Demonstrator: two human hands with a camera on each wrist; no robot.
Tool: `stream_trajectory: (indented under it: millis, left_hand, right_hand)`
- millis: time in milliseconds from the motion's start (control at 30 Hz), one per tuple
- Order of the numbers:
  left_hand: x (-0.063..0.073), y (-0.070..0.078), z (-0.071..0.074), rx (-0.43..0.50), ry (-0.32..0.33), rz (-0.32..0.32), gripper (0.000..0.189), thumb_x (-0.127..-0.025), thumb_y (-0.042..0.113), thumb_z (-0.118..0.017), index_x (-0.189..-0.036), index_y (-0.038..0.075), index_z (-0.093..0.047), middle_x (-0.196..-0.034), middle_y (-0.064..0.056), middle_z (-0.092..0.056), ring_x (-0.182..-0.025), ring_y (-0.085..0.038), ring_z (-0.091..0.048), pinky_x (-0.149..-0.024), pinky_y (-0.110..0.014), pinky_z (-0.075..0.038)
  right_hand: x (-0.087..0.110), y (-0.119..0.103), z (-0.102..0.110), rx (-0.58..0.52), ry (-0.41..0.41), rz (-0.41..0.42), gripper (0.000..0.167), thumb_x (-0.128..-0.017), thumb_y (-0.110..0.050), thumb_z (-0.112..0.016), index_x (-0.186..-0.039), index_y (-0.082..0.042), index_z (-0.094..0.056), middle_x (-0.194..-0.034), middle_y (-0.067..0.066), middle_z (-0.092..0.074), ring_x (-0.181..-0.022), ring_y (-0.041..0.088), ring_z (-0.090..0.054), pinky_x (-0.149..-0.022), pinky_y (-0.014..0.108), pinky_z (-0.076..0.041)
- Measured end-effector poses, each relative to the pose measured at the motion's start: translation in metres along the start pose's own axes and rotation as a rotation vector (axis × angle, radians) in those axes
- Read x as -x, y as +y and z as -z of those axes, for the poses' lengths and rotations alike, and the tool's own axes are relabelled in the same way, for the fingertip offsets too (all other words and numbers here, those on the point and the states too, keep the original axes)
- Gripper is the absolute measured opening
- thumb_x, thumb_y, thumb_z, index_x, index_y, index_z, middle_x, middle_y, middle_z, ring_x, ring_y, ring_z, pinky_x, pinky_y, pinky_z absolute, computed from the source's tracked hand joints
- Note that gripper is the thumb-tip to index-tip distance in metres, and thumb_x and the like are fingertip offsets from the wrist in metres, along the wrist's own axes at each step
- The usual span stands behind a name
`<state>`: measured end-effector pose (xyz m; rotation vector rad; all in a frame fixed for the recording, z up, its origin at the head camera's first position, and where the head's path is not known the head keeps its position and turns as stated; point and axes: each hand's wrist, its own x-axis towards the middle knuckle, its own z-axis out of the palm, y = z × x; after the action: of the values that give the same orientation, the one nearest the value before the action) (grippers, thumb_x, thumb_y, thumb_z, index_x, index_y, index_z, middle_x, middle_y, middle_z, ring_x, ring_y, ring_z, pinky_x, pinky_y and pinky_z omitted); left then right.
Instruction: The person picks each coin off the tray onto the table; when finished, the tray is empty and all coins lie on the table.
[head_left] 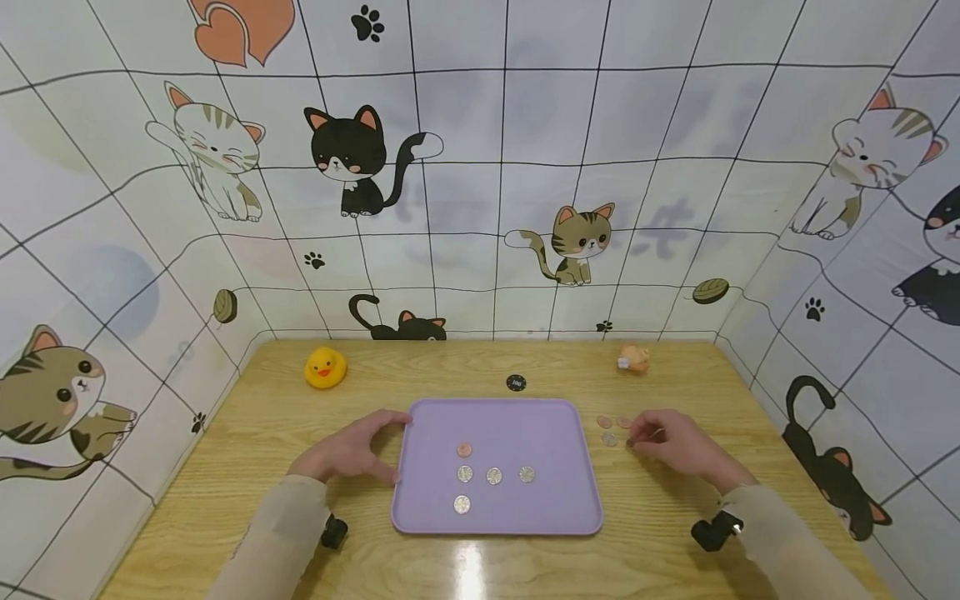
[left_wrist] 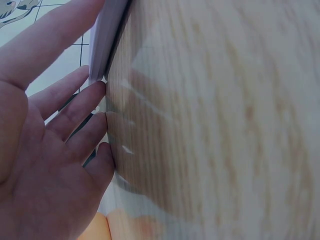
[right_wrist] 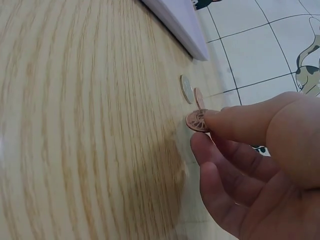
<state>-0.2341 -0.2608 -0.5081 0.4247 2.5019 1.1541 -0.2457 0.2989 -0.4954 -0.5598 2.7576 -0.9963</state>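
Right hand [head_left: 681, 446]: fingers pinched a copper-coloured coin [right_wrist: 197, 121], right of the purple tray [head_left: 510, 427]. Left hand [head_left: 351, 448]: fingers spread wide at tray's left edge. Judged risk: coin could slip, given the shallow pinch.

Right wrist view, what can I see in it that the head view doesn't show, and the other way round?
Only the right wrist view clearly shows the pattern on the copper coin pinched in the right hand.

Only the head view shows the left hand at the purple tray, the five coins in it, the yellow duck and the black disc.

Both show the right hand, part of the tray, the wooden table and a loose silver coin.
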Motion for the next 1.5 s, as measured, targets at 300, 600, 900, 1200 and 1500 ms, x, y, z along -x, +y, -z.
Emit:
stream_trajectory:
  millis: [300, 600, 900, 1200, 1500]
  left_hand:
    - [0.001, 0.001, 0.001, -0.004, -0.001, 0.006, 0.095, -0.068, 0.022, -0.100, -0.151, 0.019, -0.054, -0.163, -0.010, -0.043, -0.155, -0.042, -0.029, -0.126, -0.068, -0.017]
    - [-0.002, -0.001, 0.000, 0.001, -0.005, 0.026, 0.096, -0.068, 0.025, -0.100, -0.152, 0.021, -0.053, -0.164, -0.008, -0.043, -0.156, -0.039, -0.028, -0.127, -0.066, -0.016]
    - [-0.001, -0.001, -0.001, -0.008, -0.005, 0.022, 0.097, -0.068, 0.025, -0.100, -0.152, 0.021, -0.053, -0.163, -0.008, -0.044, -0.155, -0.039, -0.029, -0.127, -0.066, -0.017]
    - [0.000, 0.001, 0.000, 0.003, -0.006, 0.012, 0.095, -0.069, 0.022, -0.099, -0.152, 0.020, -0.053, -0.163, -0.010, -0.043, -0.155, -0.040, -0.029, -0.127, -0.066, -0.017]
    - [0.000, 0.001, 0.000, -0.006, 0.002, 0.009, 0.094, -0.069, 0.021, -0.099, -0.152, 0.019, -0.054, -0.163, -0.010, -0.044, -0.155, -0.040, -0.030, -0.127, -0.065, -0.017]
  right_hand:
    - [-0.005, 0.003, -0.007, 0.094, 0.063, -0.007, 0.013, -0.092, -0.008, -0.080, -0.091, -0.011, -0.068, -0.087, -0.004, -0.067, -0.080, 0.010, -0.058, -0.067, 0.024, -0.051]
    - [-0.007, 0.001, -0.010, 0.135, 0.085, -0.014, 0.011, -0.092, -0.006, -0.079, -0.093, -0.008, -0.068, -0.088, -0.002, -0.068, -0.080, 0.012, -0.061, -0.067, 0.027, -0.053]
    - [-0.007, 0.001, -0.012, 0.154, 0.063, -0.066, 0.007, -0.093, -0.010, -0.079, -0.096, -0.009, -0.073, -0.088, -0.003, -0.066, -0.080, 0.013, -0.058, -0.068, 0.027, -0.050]
    - [-0.008, 0.002, -0.012, 0.171, 0.082, -0.050, 0.006, -0.094, -0.013, -0.078, -0.095, -0.010, -0.073, -0.085, -0.004, -0.066, -0.077, 0.012, -0.056, -0.066, 0.027, -0.049]
    - [-0.007, 0.000, -0.012, 0.162, 0.078, -0.057, 0.007, -0.095, -0.016, -0.078, -0.096, -0.010, -0.073, -0.085, -0.003, -0.065, -0.076, 0.013, -0.055, -0.065, 0.028, -0.047]
